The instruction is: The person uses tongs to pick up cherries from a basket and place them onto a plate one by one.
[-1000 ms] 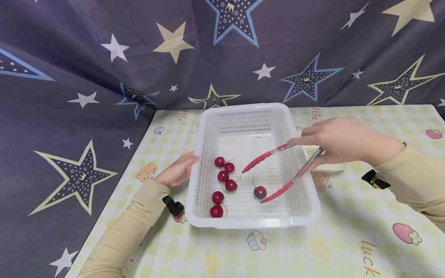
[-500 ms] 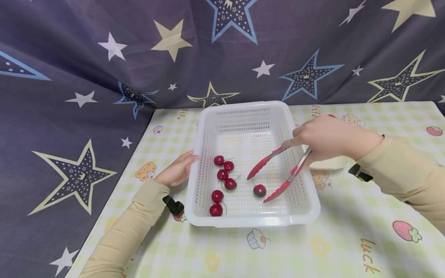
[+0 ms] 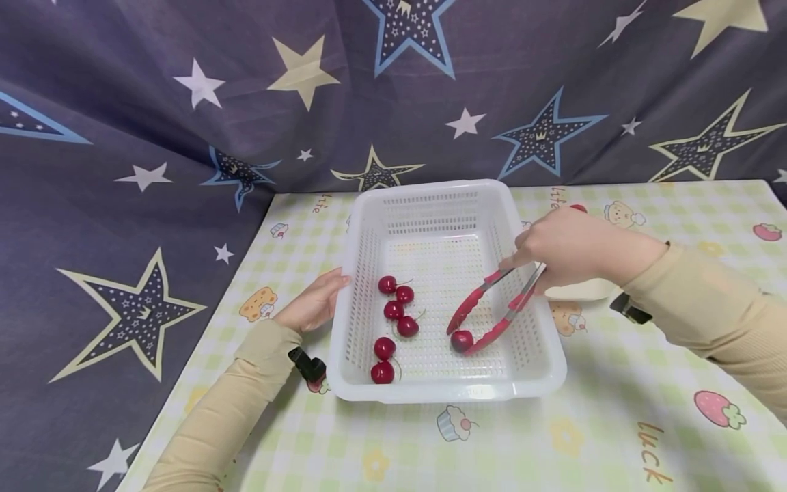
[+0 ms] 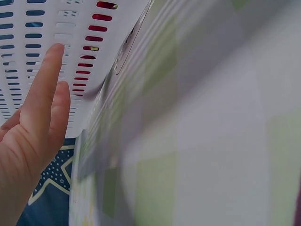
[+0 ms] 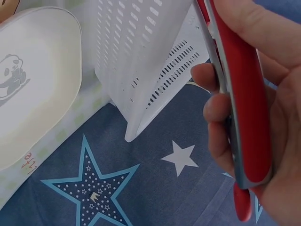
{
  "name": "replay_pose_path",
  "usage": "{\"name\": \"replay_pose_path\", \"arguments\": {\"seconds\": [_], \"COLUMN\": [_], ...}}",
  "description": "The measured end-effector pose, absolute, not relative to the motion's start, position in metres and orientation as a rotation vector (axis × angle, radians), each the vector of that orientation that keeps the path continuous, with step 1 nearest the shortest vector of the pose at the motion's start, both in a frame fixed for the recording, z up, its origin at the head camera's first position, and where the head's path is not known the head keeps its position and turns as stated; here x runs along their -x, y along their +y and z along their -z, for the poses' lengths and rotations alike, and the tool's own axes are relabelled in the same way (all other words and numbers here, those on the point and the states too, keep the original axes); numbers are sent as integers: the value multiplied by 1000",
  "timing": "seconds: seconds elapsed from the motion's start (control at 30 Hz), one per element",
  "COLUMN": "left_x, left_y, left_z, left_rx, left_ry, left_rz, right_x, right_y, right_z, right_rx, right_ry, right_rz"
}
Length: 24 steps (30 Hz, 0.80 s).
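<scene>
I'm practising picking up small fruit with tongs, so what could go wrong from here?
The cherry between the tips of the tongs looks round and glossy, so it may slip out or roll away. Squeezing too hard might bruise it. The tongs also reach over the basket's side wall, so they could knock it on lifting; the left hand's straight fingers might not fully steady it.
</scene>
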<state>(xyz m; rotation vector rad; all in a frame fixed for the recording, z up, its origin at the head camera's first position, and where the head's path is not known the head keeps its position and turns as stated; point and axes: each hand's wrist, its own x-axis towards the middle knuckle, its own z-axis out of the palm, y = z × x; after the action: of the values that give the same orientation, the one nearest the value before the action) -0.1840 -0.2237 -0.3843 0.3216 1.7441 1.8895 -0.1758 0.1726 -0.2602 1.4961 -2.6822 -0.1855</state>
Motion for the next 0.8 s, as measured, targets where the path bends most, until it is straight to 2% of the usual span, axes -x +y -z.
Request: {"name": "replay_pose_path", "arguments": {"seconds": [0.47,0.8], "left_x": [184,184], "left_y": [-224,-224], "left_z": [386,386], "left_rx": [-309,-323], "left_ry": [1735,1736], "left_rz": [-1915,-1919], "right_x": [177,175], "right_y": [177,189], "right_z": [262,263], "right_rx": [-1506,-1407], "right_ry": [-2651,-2649], "right_rz": [191,72]}}
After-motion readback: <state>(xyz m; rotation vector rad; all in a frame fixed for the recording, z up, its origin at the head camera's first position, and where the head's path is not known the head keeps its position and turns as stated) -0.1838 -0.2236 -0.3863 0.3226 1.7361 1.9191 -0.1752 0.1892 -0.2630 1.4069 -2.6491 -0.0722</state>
